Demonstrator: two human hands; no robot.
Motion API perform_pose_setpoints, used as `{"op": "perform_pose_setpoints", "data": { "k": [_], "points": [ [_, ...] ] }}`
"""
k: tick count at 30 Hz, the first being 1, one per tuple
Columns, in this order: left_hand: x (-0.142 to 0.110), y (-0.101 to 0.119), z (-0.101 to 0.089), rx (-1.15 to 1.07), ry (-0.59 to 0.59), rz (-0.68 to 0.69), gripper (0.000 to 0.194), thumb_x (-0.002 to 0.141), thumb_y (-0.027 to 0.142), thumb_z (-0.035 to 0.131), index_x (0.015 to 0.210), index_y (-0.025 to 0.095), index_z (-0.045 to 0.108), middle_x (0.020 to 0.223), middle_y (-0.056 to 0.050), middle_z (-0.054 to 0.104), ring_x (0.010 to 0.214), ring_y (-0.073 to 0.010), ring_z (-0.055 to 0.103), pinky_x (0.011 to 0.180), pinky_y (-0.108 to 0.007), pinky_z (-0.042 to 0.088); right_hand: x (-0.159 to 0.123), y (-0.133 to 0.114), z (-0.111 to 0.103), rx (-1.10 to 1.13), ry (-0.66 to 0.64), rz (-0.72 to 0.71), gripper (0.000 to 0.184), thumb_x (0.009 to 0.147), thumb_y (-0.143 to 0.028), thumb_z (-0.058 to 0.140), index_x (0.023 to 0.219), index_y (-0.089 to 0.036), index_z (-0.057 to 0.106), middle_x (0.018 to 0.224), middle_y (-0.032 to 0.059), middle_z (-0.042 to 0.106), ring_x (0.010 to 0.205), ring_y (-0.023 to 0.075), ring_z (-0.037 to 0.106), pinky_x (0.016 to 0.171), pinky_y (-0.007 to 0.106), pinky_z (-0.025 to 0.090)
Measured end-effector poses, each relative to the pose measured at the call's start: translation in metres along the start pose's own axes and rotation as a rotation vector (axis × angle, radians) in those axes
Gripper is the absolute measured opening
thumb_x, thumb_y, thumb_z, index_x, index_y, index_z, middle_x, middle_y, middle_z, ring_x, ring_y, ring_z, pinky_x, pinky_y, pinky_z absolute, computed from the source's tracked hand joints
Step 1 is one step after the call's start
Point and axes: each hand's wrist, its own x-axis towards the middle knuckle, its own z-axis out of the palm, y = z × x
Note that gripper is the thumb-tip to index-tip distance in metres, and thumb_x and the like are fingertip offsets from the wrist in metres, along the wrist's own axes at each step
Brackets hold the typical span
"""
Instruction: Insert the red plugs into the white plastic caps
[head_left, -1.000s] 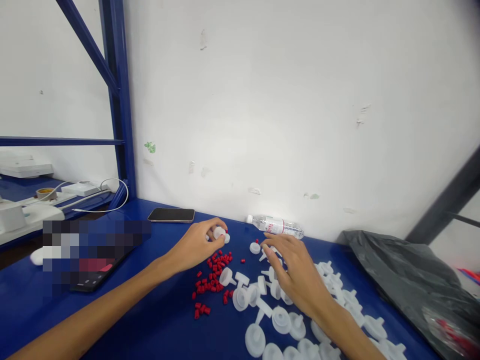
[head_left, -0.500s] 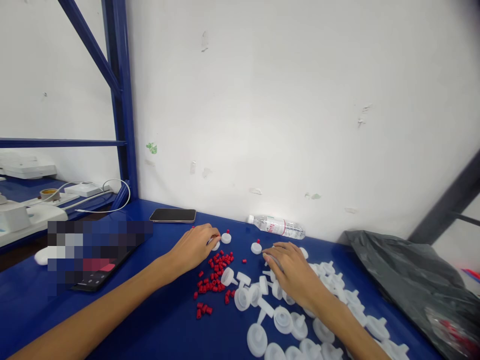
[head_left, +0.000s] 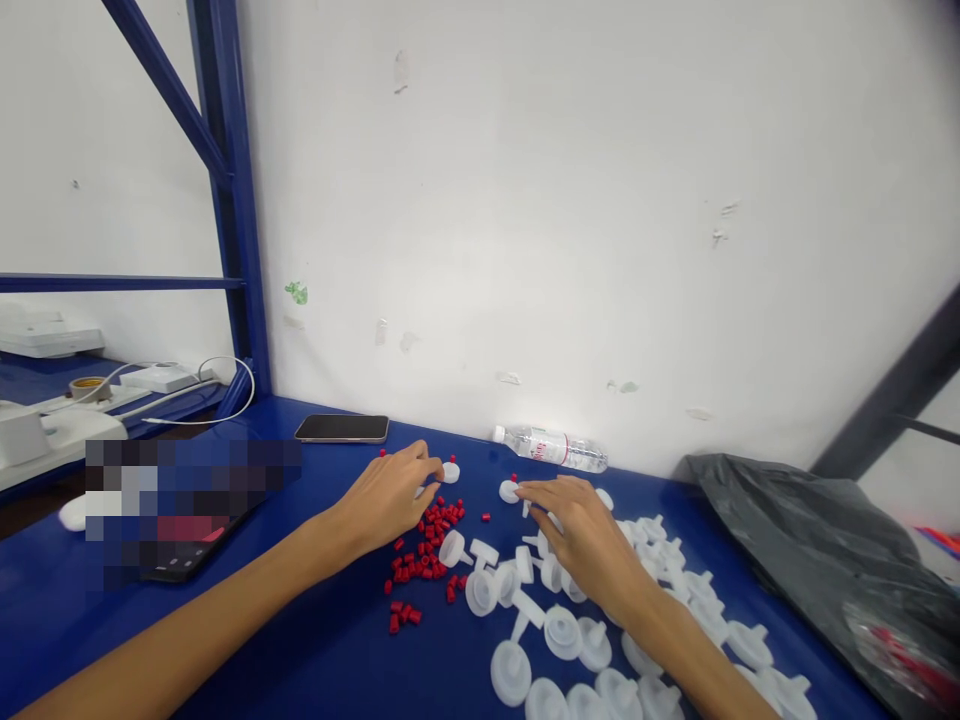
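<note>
My left hand [head_left: 390, 495] rests on the blue table [head_left: 315, 640], fingers curled together. Its tips are beside a small white plastic disc part [head_left: 450, 472] and just above a pile of several small red caps [head_left: 429, 545]. Whether it pinches anything is hidden. My right hand [head_left: 581, 530] lies flat, fingers stretched out over a spread of several white disc parts with stems [head_left: 570, 640]. Its fingertips reach another white part [head_left: 510, 490] that has a red cap beside it.
A phone [head_left: 342, 428] lies face down near the wall, and a water bottle [head_left: 551, 448] lies on its side behind my hands. A black plastic bag [head_left: 817, 560] fills the right. A blurred dark device [head_left: 180, 510] sits left. A blue frame post [head_left: 225, 200] stands at the corner.
My left hand has lowered from holding a white part up and now sits on the table, with that part lying beside its fingertips. My right hand has flattened and slid slightly left over the white parts.
</note>
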Motion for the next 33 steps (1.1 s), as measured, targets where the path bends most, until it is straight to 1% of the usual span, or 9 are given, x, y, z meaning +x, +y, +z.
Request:
{"op": "perform_pose_setpoints", "data": {
  "k": [3, 7, 12, 15, 20, 23, 25, 28, 33],
  "points": [
    [0.000, 0.000, -0.001, 0.003, -0.026, 0.043, 0.021, 0.092, 0.024, 0.049, 0.092, 0.025, 0.070, 0.089, -0.002, 0.064, 0.071, -0.0189, 0.061, 0.060, -0.030, 0.036, 0.000, -0.002, -0.002, 0.016, 0.020, -0.018, 0.033, 0.094, -0.006, 0.051, 0.117, -0.022, 0.069, 0.109, 0.0048, 0.077, 0.097, 0.0247, 0.072, 0.093, 0.046, 0.053],
    [-0.001, -0.002, 0.000, 0.005, -0.041, 0.061, 0.018, 0.091, 0.026, 0.050, 0.090, 0.024, 0.068, 0.091, -0.004, 0.067, 0.075, -0.0213, 0.062, 0.062, -0.031, 0.035, 0.000, -0.004, -0.004, 0.041, 0.039, -0.043, 0.032, 0.096, -0.009, 0.052, 0.120, -0.024, 0.066, 0.111, 0.0052, 0.076, 0.099, 0.0242, 0.070, 0.088, 0.042, 0.054],
    [0.001, -0.007, 0.003, -0.031, -0.076, 0.070, 0.022, 0.092, 0.020, 0.046, 0.081, 0.021, 0.066, 0.082, -0.005, 0.069, 0.077, -0.0219, 0.063, 0.063, -0.029, 0.034, 0.001, -0.006, -0.005, 0.078, 0.011, -0.064, 0.027, 0.099, -0.010, 0.049, 0.116, -0.025, 0.063, 0.111, 0.0024, 0.076, 0.097, 0.0221, 0.071, 0.097, 0.048, 0.046],
    [0.005, -0.011, 0.004, -0.081, -0.094, 0.064, 0.025, 0.094, 0.020, 0.045, 0.082, 0.021, 0.066, 0.076, -0.004, 0.068, 0.071, -0.0192, 0.062, 0.061, -0.027, 0.034, 0.002, -0.006, -0.004, 0.084, -0.009, -0.067, 0.026, 0.100, -0.010, 0.048, 0.115, -0.025, 0.062, 0.112, 0.0009, 0.076, 0.099, 0.0213, 0.071, 0.102, 0.050, 0.042],
    [0.009, -0.015, 0.004, -0.167, -0.090, 0.011, 0.028, 0.098, 0.027, 0.041, 0.088, 0.020, 0.066, 0.066, -0.001, 0.065, 0.061, -0.0164, 0.059, 0.058, -0.025, 0.035, 0.002, -0.008, -0.005, 0.077, -0.032, -0.051, 0.024, 0.101, -0.011, 0.048, 0.114, -0.026, 0.062, 0.111, -0.0002, 0.076, 0.100, 0.0202, 0.071, 0.104, 0.050, 0.041],
    [0.008, -0.014, 0.004, -0.207, -0.085, -0.020, 0.032, 0.100, 0.032, 0.039, 0.094, 0.020, 0.067, 0.069, 0.000, 0.068, 0.058, -0.0154, 0.060, 0.057, -0.024, 0.038, 0.001, -0.010, -0.006, 0.068, -0.047, -0.024, 0.022, 0.101, -0.014, 0.049, 0.115, -0.026, 0.063, 0.108, 0.0004, 0.076, 0.095, 0.0197, 0.072, 0.106, 0.051, 0.040],
    [0.008, -0.014, 0.006, -0.214, -0.077, -0.042, 0.032, 0.101, 0.033, 0.038, 0.098, 0.021, 0.068, 0.071, 0.000, 0.069, 0.055, -0.0151, 0.060, 0.056, -0.024, 0.039, 0.000, -0.012, -0.008, 0.059, -0.060, 0.002, 0.021, 0.101, -0.017, 0.051, 0.115, -0.026, 0.063, 0.097, 0.0003, 0.078, 0.086, 0.0185, 0.073, 0.109, 0.052, 0.038],
    [0.009, -0.018, 0.010, -0.196, -0.055, -0.063, 0.028, 0.099, 0.030, 0.042, 0.096, 0.022, 0.069, 0.073, -0.001, 0.070, 0.063, -0.0173, 0.064, 0.059, -0.025, 0.041, 0.000, -0.014, -0.010, 0.061, -0.070, 0.023, 0.019, 0.102, -0.020, 0.051, 0.116, -0.025, 0.063, 0.085, -0.0014, 0.077, 0.076, 0.0166, 0.072, 0.112, 0.053, 0.036],
    [0.010, -0.022, 0.011, -0.126, 0.051, -0.092, 0.029, 0.098, 0.024, 0.040, 0.103, 0.021, 0.068, 0.093, -0.006, 0.073, 0.083, -0.0221, 0.067, 0.072, -0.031, 0.045, 0.002, -0.015, -0.011, 0.070, -0.058, 0.027, 0.021, 0.103, -0.020, 0.048, 0.115, -0.026, 0.064, 0.095, -0.0014, 0.078, 0.085, 0.0171, 0.073, 0.108, 0.049, 0.042]
  ]
}}
